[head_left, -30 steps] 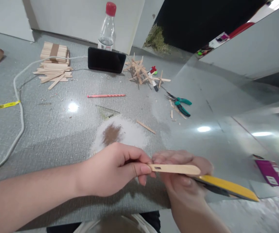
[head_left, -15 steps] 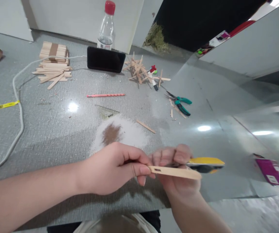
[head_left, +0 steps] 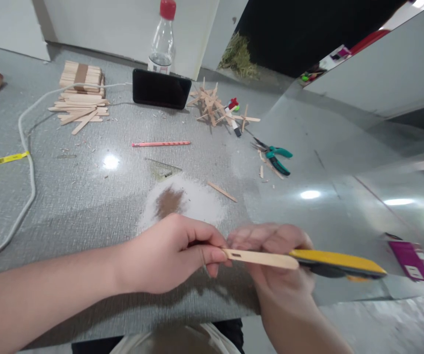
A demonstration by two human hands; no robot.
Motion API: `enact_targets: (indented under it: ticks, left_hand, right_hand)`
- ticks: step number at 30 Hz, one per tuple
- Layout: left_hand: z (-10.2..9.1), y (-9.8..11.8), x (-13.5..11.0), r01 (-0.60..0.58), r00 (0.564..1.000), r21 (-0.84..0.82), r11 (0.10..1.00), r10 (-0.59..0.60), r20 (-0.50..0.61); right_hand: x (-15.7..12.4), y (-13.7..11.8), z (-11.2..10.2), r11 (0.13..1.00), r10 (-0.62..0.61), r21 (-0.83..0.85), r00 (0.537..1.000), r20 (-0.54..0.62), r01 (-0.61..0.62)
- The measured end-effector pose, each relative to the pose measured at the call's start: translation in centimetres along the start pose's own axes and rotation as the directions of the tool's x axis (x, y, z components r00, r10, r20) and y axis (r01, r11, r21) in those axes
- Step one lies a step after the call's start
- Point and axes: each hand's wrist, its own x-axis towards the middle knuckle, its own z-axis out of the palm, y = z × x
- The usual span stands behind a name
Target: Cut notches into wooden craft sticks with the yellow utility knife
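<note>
My left hand [head_left: 177, 255] pinches one end of a wooden craft stick [head_left: 265, 259] between thumb and fingers. Near that end the stick has a small dark rectangular slot. Behind the stick is my right hand [head_left: 284, 285], slightly blurred, closed around a yellow and black utility knife [head_left: 345, 261]. The knife's body points out to the right; its blade is hidden behind the stick and fingers. Both hands hover over the table's front edge, close together. Just beyond them lies a white worn patch with a brown mark [head_left: 169, 202].
A loose stick piece [head_left: 222, 191], a clear set square [head_left: 164, 169] and a pink pencil [head_left: 161, 144] lie ahead. Farther back are stick bundles [head_left: 82, 78], a phone [head_left: 161, 89], a bottle [head_left: 161, 44] and a stick structure [head_left: 212, 105]. Green-handled pliers [head_left: 276, 156] lie right.
The utility knife has swung out farther to the right with my right hand, showing more of its body. The craft stick has shifted slightly left and up.
</note>
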Motion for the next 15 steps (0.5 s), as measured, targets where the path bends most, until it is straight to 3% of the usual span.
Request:
enact_targets:
  ticks: [8,15]
  left_hand:
    - [0.02,-0.17,0.11,-0.008,1.000,-0.083,0.997,0.009,0.014]
    - [0.07,-0.09,-0.01,0.009,1.000,-0.033,0.999,-0.009,-0.003]
  right_hand:
    - [0.77,0.71,0.18,0.989,-0.135,0.076,0.982,0.133,0.126]
    - [0.25,0.42,0.06,0.988,-0.150,0.033,0.985,0.090,0.148]
